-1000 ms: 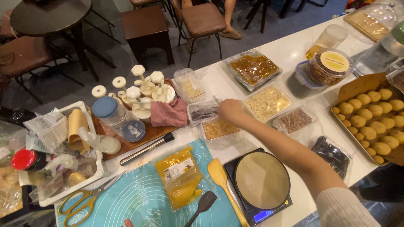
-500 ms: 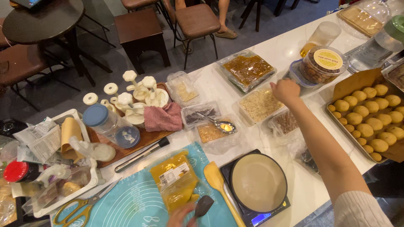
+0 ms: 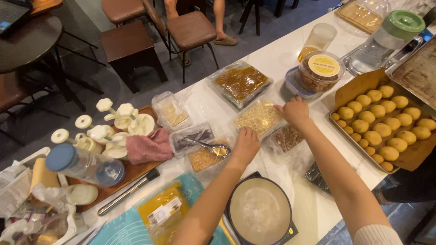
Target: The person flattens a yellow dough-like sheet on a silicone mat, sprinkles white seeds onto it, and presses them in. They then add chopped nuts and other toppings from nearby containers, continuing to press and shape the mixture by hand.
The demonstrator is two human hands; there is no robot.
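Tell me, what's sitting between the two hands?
In the head view, the clear tray of pale crumbs lies between the left hand and the right hand.

Two bare forearms end in the left hand (image 3: 245, 146) and right hand (image 3: 295, 111) — no rings, watch or gloves visible. The right arm's upper end wears a cream ribbed-knit sleeve (image 3: 376, 234) — the left shows none.

Under my two hands sits a clear rectangular plastic tray of pale chopped nuts (image 3: 260, 119), film-covered and lying flat on the white counter. My left hand (image 3: 245, 145) rests at its near corner, knuckles up; my right hand (image 3: 295, 110) presses fingers-down against its far right edge.
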